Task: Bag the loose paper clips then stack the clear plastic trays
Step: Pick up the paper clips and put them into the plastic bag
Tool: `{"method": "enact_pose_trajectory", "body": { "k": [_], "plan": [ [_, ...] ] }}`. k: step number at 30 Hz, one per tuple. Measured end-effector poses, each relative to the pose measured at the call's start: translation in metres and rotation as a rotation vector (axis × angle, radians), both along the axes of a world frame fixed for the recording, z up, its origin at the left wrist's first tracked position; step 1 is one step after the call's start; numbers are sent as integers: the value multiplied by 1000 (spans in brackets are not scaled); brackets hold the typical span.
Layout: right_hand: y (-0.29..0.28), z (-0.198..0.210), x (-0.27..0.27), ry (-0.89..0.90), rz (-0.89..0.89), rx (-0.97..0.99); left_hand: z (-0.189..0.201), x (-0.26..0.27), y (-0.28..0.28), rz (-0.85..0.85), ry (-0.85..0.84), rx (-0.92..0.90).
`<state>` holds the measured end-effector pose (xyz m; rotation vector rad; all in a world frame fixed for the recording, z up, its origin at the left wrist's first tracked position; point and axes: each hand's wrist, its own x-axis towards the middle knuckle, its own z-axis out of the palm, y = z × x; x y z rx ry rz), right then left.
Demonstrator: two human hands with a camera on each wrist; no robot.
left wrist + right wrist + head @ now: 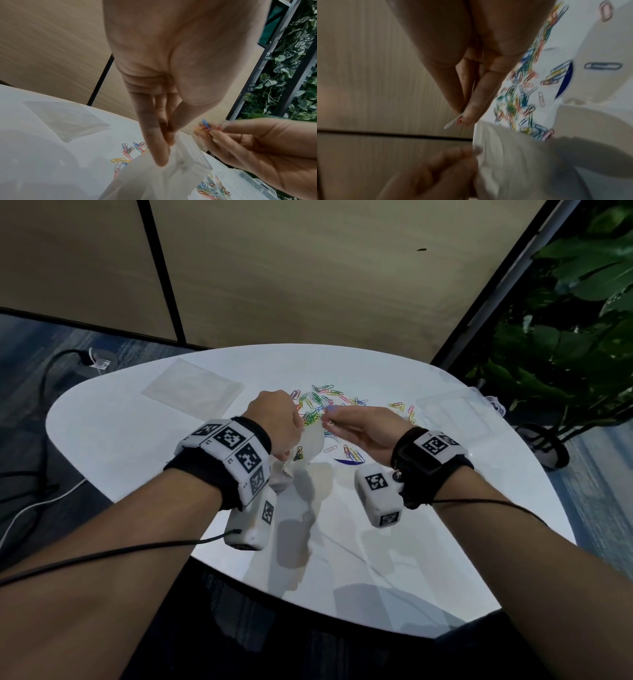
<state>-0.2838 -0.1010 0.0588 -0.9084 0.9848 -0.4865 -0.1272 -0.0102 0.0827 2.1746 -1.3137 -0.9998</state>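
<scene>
Dim, even indoor light leaves soft grey shadows and a pale sheen on the white table, straight lines bow toward the head view's edges, and both wrist views, the right one most, are smeared by motion blur.

- Two hands are showing: left hand, right hand.
- One held bag.
- One flat bag lying apart.
- Loose paper clips: too many to count.
- Clear trays: number unclear.
- One table.

Office: wood-panelled partition, carpet, potted plant.
</scene>
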Motion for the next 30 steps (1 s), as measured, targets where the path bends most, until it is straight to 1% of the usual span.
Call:
{"method": "enact_pose_trajectory", "body": {
  "k": [2, 3, 4, 6, 7, 8, 9, 10, 11, 12, 13, 14, 15, 16, 18, 20, 23, 27, 28, 30],
  "plan": [
    [16, 6, 10, 60, 88, -51, -1, 1, 0, 15, 8, -11],
    [25, 7, 14, 141, 128, -123, -1, 1, 0, 20, 10, -16],
    [30, 4, 17, 254, 168, -246, -2, 1, -1, 26, 11, -24],
    [38, 0, 22, 555, 285, -606, -4, 1, -2, 41, 18, -57],
    [44, 1, 26, 675, 351, -762, -5, 1, -2, 44, 18, -73],
    [48, 2, 29, 725, 392, -859, -6, 1, -3, 43, 13, -81],
    [50, 1, 30, 715, 405, -890, -6, 1, -3, 43, 10, -82],
    [49, 0, 29, 658, 377, -868, -7, 2, -3, 48, 9, -82],
    [47, 1, 26, 574, 301, -791, -7, 2, -3, 52, 13, -80],
    [36, -4, 18, 505, 196, -705, -7, 3, -4, 56, 17, -77],
    [24, -10, 7, 492, 93, -653, -7, 4, -4, 56, 18, -77],
    [8, -21, -6, 554, 27, -638, -7, 5, -4, 53, 13, -76],
    [-6, -32, -21, 696, 24, -650, -6, 6, -5, 52, 11, -79],
    [-19, -44, -38, 864, 72, -663, -6, 7, -4, 53, 13, -81],
    [-33, -70, -73, 1200, 235, -603, -6, 8, -4, 44, 15, -81],
    [-37, -93, -102, 1393, 346, -525, -5, 8, -3, 30, 5, -74],
    [-37, -111, -119, 1497, 353, -558, -5, 10, -2, 17, -7, -65],
    [-41, -109, -115, 1573, 262, -652, -6, 14, -3, 17, -24, -64],
    [-41, -113, -113, 1600, 246, -635, -6, 14, -4, 18, -24, -61],
    [-36, -120, -105, 1657, 299, -532, -7, 13, -4, 17, -22, -58]
  ]
}}
